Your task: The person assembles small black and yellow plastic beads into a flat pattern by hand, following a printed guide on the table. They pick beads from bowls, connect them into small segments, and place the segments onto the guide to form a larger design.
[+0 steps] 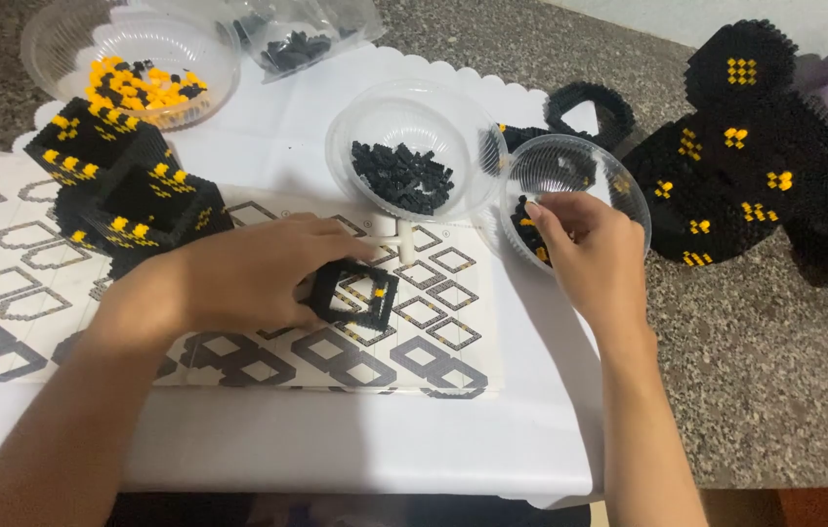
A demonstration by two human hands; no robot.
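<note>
My left hand (248, 278) has fingers clamped on the black square frame (355, 295) at bench centre, right hand (585, 244) fingers pinching bricks in the 2 o'clock clear bowl (619, 181); a nudge could tip it.

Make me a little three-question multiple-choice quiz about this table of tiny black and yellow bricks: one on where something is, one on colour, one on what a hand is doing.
1. Where is the large finished black model?
A. On the stone counter at the right
B. On the printed sheet
C. Inside a bowl

2. What colours are the bricks in the far-left bowl?
A. Only black
B. Yellow and black
C. Red and white

3. What is the right hand doing?
A. Resting flat on the sheet
B. Gripping a mug
C. Reaching into a clear bowl

Answers: 1 A, it sits on the speckled stone beyond the white cloth. 2 B, mostly yellow with some black. 3 C, its fingertips are inside the rim.
</note>
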